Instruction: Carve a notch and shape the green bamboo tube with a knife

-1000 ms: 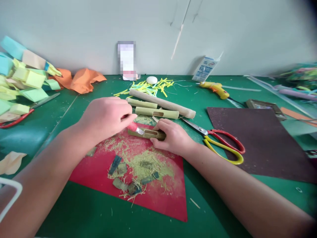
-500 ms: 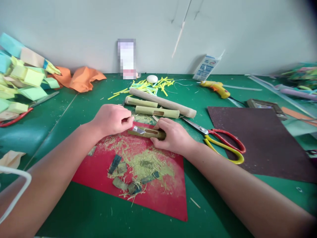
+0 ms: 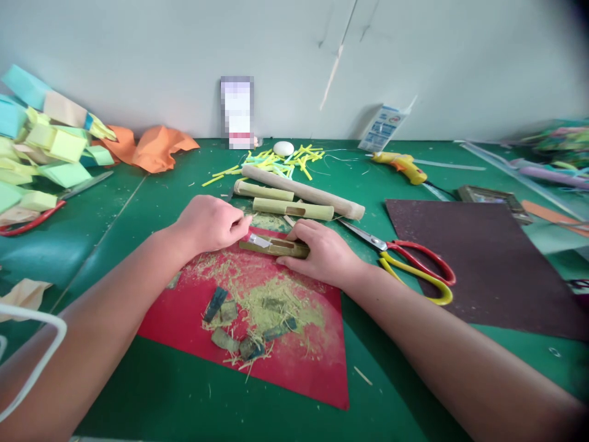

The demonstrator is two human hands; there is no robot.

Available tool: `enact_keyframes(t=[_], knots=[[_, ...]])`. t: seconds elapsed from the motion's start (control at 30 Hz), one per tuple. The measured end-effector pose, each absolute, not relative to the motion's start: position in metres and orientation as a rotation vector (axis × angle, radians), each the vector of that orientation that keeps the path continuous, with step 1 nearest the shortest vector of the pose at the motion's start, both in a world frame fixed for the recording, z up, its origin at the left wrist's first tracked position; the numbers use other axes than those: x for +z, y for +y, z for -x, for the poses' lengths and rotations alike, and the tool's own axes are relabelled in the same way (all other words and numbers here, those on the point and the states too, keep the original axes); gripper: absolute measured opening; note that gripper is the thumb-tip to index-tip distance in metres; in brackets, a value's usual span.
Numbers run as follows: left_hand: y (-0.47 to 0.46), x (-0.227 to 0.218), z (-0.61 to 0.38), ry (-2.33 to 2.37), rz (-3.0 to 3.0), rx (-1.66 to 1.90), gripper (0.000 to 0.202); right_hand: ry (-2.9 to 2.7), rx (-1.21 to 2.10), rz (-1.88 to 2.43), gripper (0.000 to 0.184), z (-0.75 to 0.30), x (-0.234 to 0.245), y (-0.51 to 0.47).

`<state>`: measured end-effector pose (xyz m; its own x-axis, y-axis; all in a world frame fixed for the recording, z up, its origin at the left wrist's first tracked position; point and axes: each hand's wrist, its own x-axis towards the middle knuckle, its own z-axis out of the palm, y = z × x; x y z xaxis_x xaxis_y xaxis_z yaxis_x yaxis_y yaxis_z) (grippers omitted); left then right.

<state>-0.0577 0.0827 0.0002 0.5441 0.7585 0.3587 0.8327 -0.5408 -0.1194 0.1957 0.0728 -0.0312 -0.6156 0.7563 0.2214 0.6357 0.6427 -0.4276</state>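
My left hand (image 3: 214,224) is closed around a utility knife (image 3: 260,240) with a red handle. Its blade lies against the left part of a short bamboo tube (image 3: 279,247) that has a rectangular opening cut in its side. My right hand (image 3: 319,250) grips the tube's right end, thumb in front and fingers behind. The tube is above a red sheet (image 3: 317,374) strewn with pale shavings (image 3: 285,307) and dark bamboo chips (image 3: 215,305). Just behind lie another notched bamboo tube (image 3: 317,212), a split bamboo piece (image 3: 264,190) and a longer stick (image 3: 308,191).
Scissors (image 3: 405,261) with red and yellow handles lie right of my right hand, beside a dark board (image 3: 478,264). A yellow glue gun (image 3: 402,166), yellow strips (image 3: 271,161) and a white egg-shaped object (image 3: 283,148) stand farther back. Folded papers (image 3: 50,144) pile up at left.
My right thumb has shifted slightly along the tube, and the knife is a touch farther right. Otherwise the view has shifted slightly; both hands keep their holds.
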Motion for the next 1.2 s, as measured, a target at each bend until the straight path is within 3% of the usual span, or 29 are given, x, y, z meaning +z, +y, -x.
enact_keyframes(t=[0.5, 0.73, 0.97, 1.2], knots=[[0.078, -0.001, 0.062, -1.067, 2.409, -0.549, 0.043, -2.481, 0.411, 1.059, 0.028, -0.196, -0.031, 0.073], [0.073, 0.028, 0.050, -0.847, 2.383, -0.439, 0.045, -2.514, 0.241, 0.982, 0.020, -0.201, -0.027, 0.073], [0.071, 0.017, 0.054, -0.678, 2.302, -0.540, 0.043, -2.499, 0.223, 0.952, 0.024, -0.201, -0.027, 0.072], [0.073, 0.022, 0.057, -0.772, 2.373, -0.462, 0.042, -2.498, -0.003, 1.028, 0.023, -0.204, -0.026, 0.069]])
